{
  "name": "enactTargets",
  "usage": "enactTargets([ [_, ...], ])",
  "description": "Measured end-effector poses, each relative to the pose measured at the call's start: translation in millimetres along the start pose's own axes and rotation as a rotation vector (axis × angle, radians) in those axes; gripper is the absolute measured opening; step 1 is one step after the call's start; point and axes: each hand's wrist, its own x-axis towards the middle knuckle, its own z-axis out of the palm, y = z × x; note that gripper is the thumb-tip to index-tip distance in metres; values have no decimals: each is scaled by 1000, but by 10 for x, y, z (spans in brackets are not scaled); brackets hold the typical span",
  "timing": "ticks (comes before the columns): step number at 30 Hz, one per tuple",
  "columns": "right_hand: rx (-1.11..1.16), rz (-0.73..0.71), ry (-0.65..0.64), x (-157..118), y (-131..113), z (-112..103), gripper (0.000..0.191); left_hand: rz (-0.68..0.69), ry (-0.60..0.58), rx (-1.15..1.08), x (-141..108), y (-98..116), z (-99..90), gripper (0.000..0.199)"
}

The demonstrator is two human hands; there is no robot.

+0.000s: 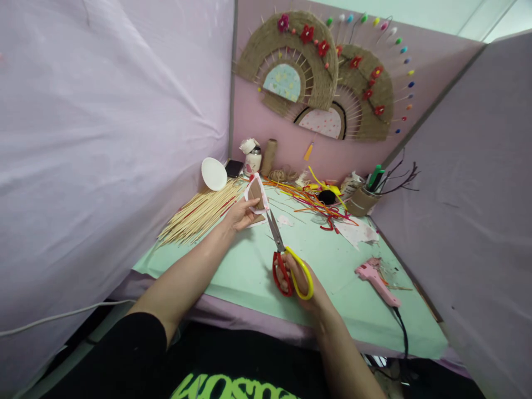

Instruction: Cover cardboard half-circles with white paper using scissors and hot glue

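While my left hand point(243, 215) pinches cardboard point(256, 195) backed with paper point(265, 200), my right hand point(298, 275) grips scissors point(278, 237): backing seemingly on, edge-trimming apparently unfinished.

Red-and-yellow scissors point(277, 235) point toward an upright, white-edged brown piece point(256, 193).

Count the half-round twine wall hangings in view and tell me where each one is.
2. The left hanging is on the upper left of the pink back panel; the right hanging sits beside it, slightly lower and partly covered by it. No others show.
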Motion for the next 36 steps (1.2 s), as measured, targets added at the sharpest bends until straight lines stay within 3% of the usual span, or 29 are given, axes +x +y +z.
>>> enactTargets([
  [6, 43, -37, 25, 15, 18, 9, 45, -17, -64, 16, -7, -22, -11, 38],
  [36, -88, -49, 69, -27, -27, 31, 45, -30, -80, 46, -5, -28, -32, 42],
])
